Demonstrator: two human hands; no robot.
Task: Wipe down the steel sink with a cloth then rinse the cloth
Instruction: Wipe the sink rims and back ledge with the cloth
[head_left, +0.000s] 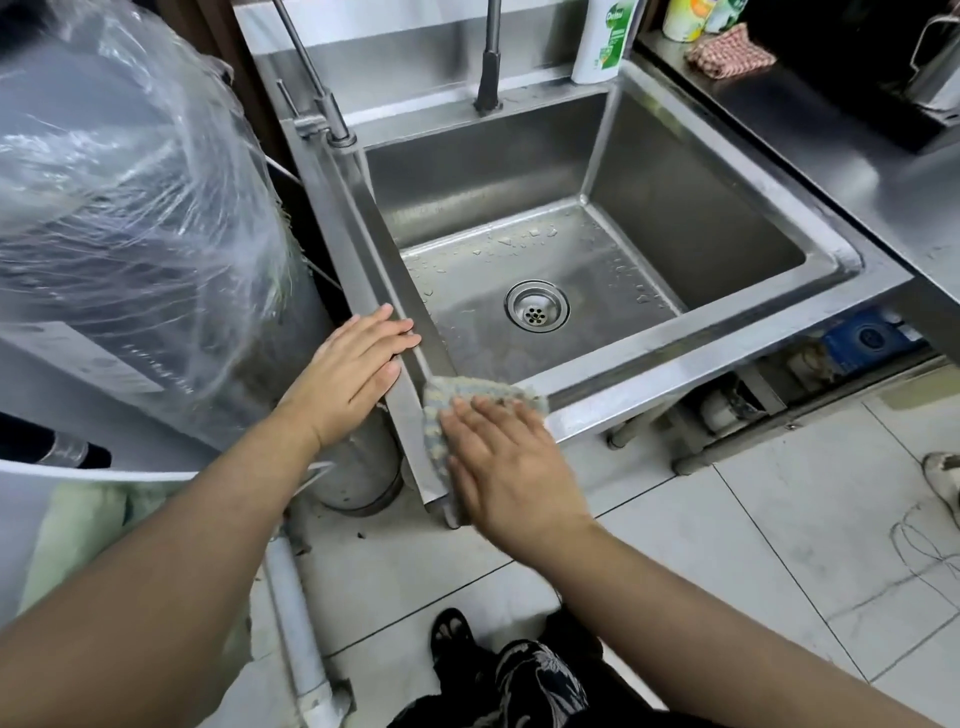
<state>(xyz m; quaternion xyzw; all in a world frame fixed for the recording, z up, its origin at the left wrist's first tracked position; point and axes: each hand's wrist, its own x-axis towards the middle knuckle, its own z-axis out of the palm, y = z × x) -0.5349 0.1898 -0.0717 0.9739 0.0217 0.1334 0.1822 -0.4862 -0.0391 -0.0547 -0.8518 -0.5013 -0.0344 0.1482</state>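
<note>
Right in the middle there's the steel sink (675, 353), basin bare apart from water drops on the bottom. To its left stands a big tank wrapped in clear plastic (130, 208), and on the right a steel desk (831, 150) butts up against the sink. The left hand (353, 364) lies flat on the sink's left rim near the front corner, fingers straight, holding nothing. The right hand (504, 457) is flat too, fingers straight, pressing down on the cloth (480, 389), which sits on the front left corner of the rim and drapes over the edge. A white soap bottle (605, 41) stands at the back right corner, and the round drain (536, 305) is in the middle of the basin floor.
</note>
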